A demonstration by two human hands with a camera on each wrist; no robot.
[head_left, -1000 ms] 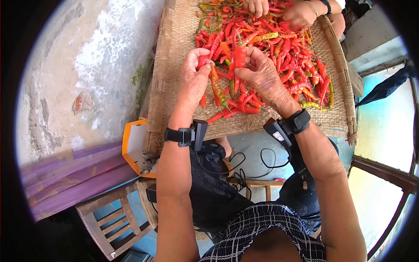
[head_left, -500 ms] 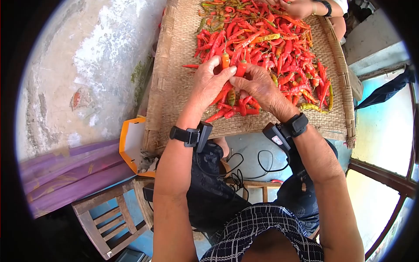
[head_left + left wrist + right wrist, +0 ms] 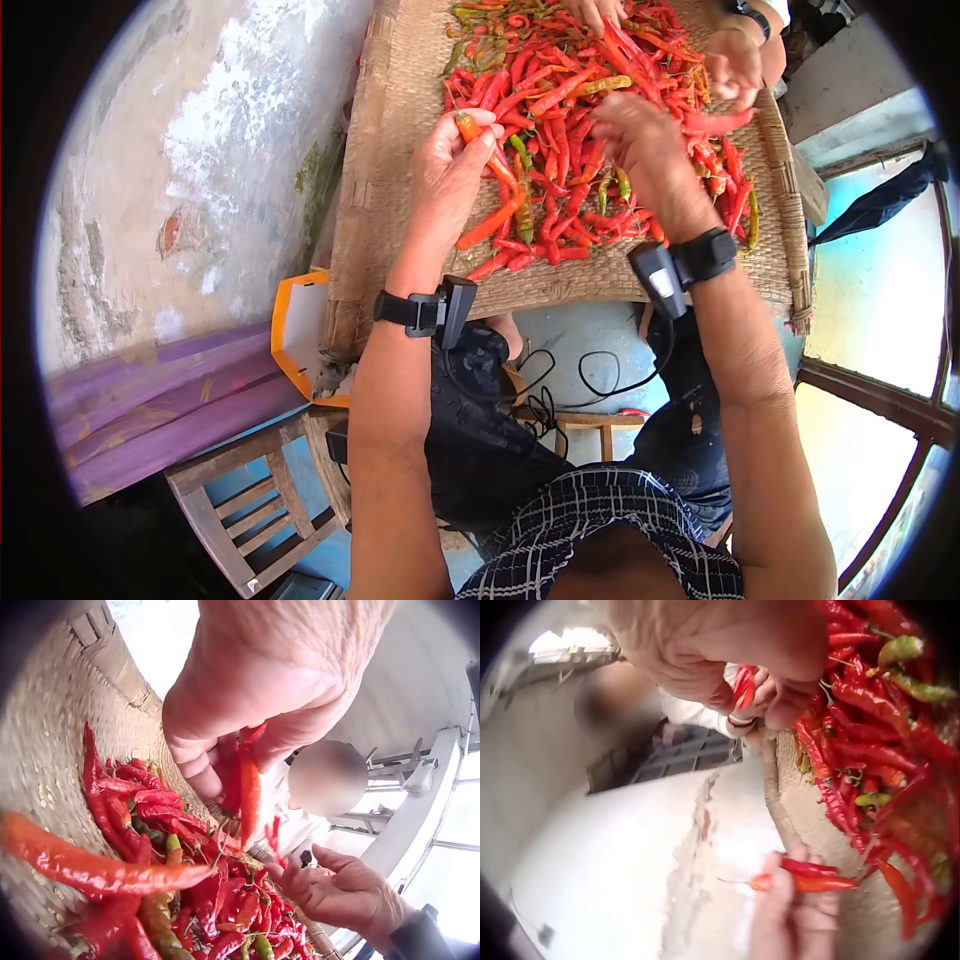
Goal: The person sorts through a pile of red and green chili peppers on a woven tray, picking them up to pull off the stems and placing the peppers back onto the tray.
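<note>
My left hand is over the left side of a woven bamboo tray, pinching chili peppers between thumb and fingers. An orange-red chili and a darker red chili show in that grip in the right wrist view. The orange one's thin stem points away from me in the head view. To the right, my right hand, blurred, is above the chili pile, with loosely bent fingers and nothing visible in them. The pile is mostly red, with some green and yellowish peppers mixed in.
Across the tray another person's hands handle red chilies at its far edge. A rough wall runs along the left. Below are a wooden chair, an orange-edged box and loose black cables.
My hands were together at the chilies and have parted. The left moved left, still pinching peppers; the right moved right and away over the pile. The other person's hands shifted too.
</note>
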